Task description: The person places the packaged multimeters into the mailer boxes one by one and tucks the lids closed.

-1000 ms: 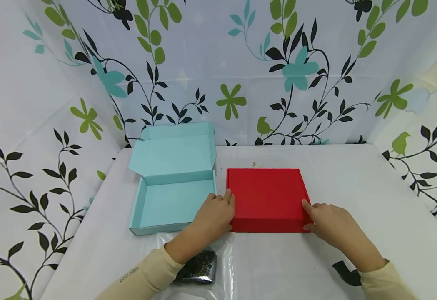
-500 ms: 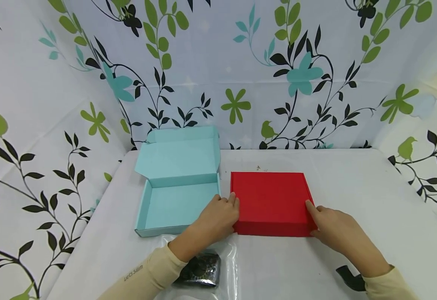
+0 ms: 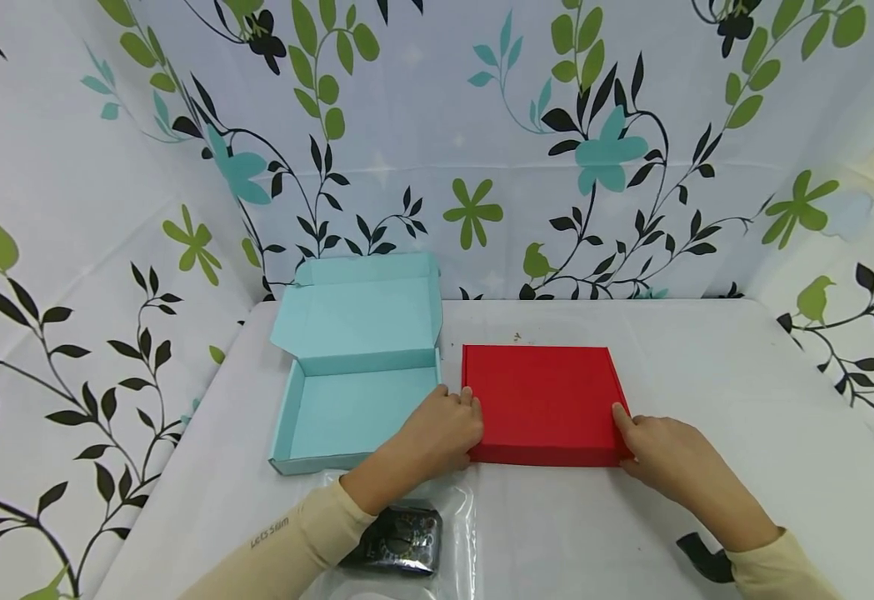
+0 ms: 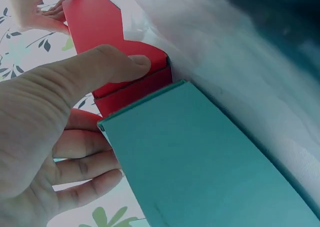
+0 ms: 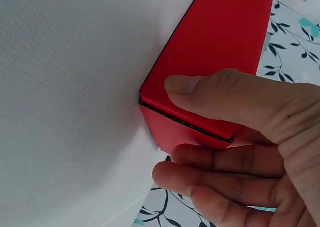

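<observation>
Preferably, the left hand point(image 3: 440, 429) and right hand point(image 3: 667, 457), fingers gripping the red box point(image 3: 545, 404) between them, should press evenly and gently.

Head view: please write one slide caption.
Left hand and right hand grip a red box beside an open turquoise box.

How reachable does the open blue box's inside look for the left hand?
Likely yes: the blue box lies open beside the left hand, though that hand would probably first have to release the red box.
</observation>
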The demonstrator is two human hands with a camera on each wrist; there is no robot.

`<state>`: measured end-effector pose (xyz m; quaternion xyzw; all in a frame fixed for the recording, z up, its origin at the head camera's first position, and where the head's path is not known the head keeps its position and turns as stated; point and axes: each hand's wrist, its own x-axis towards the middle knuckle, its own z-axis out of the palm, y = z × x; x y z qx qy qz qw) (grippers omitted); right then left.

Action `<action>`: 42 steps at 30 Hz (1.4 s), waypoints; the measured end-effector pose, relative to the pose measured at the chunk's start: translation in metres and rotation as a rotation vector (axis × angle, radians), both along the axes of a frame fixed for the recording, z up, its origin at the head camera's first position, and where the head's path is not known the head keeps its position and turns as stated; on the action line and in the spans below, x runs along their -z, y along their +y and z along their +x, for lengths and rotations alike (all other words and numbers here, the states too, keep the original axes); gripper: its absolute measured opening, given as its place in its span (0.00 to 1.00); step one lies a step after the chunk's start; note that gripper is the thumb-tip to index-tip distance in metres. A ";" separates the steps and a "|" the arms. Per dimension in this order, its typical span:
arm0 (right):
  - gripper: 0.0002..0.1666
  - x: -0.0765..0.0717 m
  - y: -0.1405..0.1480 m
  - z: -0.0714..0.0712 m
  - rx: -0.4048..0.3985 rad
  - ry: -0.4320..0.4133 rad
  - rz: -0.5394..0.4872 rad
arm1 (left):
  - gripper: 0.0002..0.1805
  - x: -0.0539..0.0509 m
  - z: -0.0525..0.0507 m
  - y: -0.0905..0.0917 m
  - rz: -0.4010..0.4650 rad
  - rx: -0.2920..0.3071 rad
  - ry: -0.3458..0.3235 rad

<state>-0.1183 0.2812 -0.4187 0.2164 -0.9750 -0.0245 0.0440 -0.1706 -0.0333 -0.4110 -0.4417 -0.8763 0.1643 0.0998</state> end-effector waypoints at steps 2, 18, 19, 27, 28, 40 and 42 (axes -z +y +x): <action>0.42 0.000 0.000 0.001 0.006 -0.004 -0.003 | 0.37 0.001 0.001 0.001 -0.008 0.008 0.010; 0.42 0.007 -0.005 0.008 -0.026 0.068 0.005 | 0.28 0.004 0.009 0.002 -0.029 0.031 0.097; 0.41 0.008 -0.005 0.009 -0.032 0.079 0.002 | 0.27 0.004 0.010 0.002 -0.033 0.031 0.104; 0.43 0.008 -0.010 0.007 -0.016 0.064 -0.022 | 0.30 0.005 0.013 -0.003 -0.050 0.020 0.109; 0.43 0.008 -0.010 0.007 -0.014 0.065 -0.023 | 0.30 0.004 0.013 -0.005 -0.042 0.012 0.089; 0.59 -0.009 -0.021 0.029 -0.018 0.158 -0.188 | 0.21 -0.037 0.011 -0.101 0.572 -0.121 -0.288; 0.55 -0.012 -0.033 0.032 -0.115 0.223 -0.251 | 0.21 -0.032 0.011 -0.125 0.655 -0.203 -0.259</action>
